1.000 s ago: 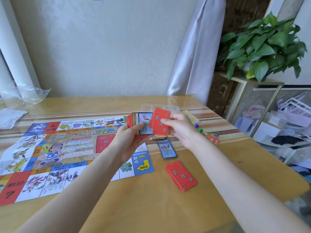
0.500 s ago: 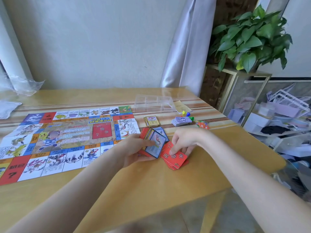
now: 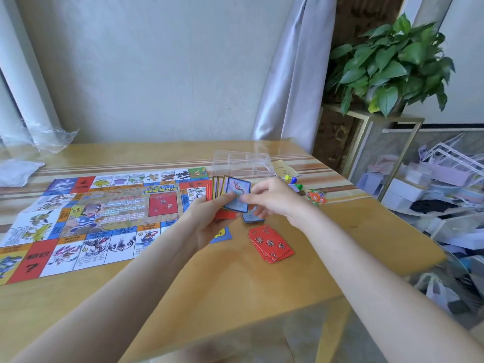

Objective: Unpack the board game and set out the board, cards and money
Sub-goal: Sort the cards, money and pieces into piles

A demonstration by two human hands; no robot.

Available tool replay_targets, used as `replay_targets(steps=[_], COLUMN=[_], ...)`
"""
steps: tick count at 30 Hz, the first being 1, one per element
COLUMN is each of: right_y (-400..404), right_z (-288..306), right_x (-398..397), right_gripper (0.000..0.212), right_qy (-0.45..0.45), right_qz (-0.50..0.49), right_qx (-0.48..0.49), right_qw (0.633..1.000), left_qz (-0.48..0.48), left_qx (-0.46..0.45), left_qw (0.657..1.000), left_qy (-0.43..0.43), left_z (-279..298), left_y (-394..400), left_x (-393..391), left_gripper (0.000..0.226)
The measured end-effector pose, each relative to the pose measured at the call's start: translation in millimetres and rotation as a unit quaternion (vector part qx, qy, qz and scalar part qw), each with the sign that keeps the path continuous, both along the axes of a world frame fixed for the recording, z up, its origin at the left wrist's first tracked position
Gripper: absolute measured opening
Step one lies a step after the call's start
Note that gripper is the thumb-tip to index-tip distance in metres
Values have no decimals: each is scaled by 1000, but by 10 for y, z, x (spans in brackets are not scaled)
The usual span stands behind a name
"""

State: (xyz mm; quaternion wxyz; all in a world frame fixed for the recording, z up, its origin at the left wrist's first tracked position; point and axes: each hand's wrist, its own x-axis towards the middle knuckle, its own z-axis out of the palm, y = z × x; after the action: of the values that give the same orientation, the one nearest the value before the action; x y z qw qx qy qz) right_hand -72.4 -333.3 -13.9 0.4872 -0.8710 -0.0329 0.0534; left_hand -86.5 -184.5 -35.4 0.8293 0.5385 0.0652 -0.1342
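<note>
Lying flat on the left of the desk [image 3: 183,284], the game board [image 3: 86,221] is unfolded. Above its right edge the left hand [image 3: 209,221] grips a fan of cards [image 3: 225,191], while the right hand [image 3: 272,200] pinches the front blue-bordered card [image 3: 237,192]. Further right, a red card stack [image 3: 271,243] rests on the desk.

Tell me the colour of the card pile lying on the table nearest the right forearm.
Red card pile, light characters and question marks; head view.

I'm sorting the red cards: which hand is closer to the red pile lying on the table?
Right. The right hand is just beyond the red pile; the left hand is farther left, over the board's corner.
</note>
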Motion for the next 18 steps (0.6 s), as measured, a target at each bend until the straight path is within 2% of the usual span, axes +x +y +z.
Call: replay_targets(steps=[3,5,7,9,13,18], right_y=[-12,-60,-124,-132,-58,-58], right_z=[-15,-24,-72,-145,-290,-327], right_x=[129,216,287,315,371,376], right_gripper=[7,2,2,11,24,28], right_qy=[-26,-31,-26,-10,-21,-47], right_qz=[-81,-123,-126,-99,-107,-120], right_qx=[121,145,58,-42,-227,-283], right_qw=[989,981,990,994,968,950], left_qz=[24,40,43,46,51,63], left_qx=[-39,-59,-60,-42,-27,-6], left_qw=[999,997,997,998,998,998], left_qy=[-4,4,10,18,30,25], left_z=[47,42,10,-22,-60,-67], left_y=[15,65,114,137,104,121], left_x=[91,134,155,157,170,217], left_gripper=[19,26,28,23,34,32])
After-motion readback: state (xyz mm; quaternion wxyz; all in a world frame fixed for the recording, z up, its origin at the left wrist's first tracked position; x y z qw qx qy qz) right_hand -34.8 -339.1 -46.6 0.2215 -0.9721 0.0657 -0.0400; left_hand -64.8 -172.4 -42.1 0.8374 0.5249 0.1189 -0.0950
